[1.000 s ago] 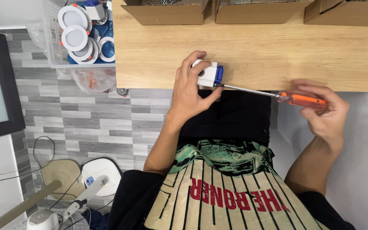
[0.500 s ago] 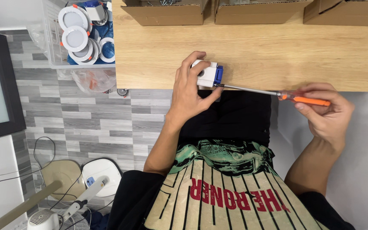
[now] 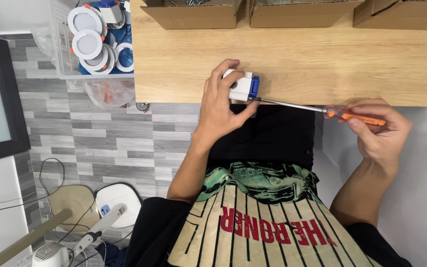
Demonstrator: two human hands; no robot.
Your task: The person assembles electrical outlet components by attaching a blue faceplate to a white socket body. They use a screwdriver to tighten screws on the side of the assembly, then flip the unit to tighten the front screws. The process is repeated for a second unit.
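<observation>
Item: white block (image 3: 238, 85) with a blue end piece (image 3: 254, 87), lying at the near edge of the desk (image 3: 322, 59), about mid-width.

Progress, as judged: work on the block is under way, not finished. The tip of the screwdriver (image 3: 322, 110) sits against the blue end, shaft running right and slightly nearer, past the desk edge. Whether a screw is going in or out, or how far it is seated, cannot be told; the contact point is too small. No loose screws or parts show beside the block.

Left hand (image 3: 221, 106): grip clamped on the block, fingers curled over its top and left side, thumb below near the blue end, pinning it to the desk edge.

Right hand (image 3: 381, 131): grip closed on the orange handle (image 3: 359, 117) of the screwdriver, fingertips and thumb pinching it, palm off the desk, well right of the block.

Surroundings: three cardboard boxes (image 3: 196, 12) along the far edge of the desk; a clear bin (image 3: 62, 59) of round white lamps (image 3: 86, 44) to the left; a fan (image 3: 50, 254) on the tiled floor, near left.
</observation>
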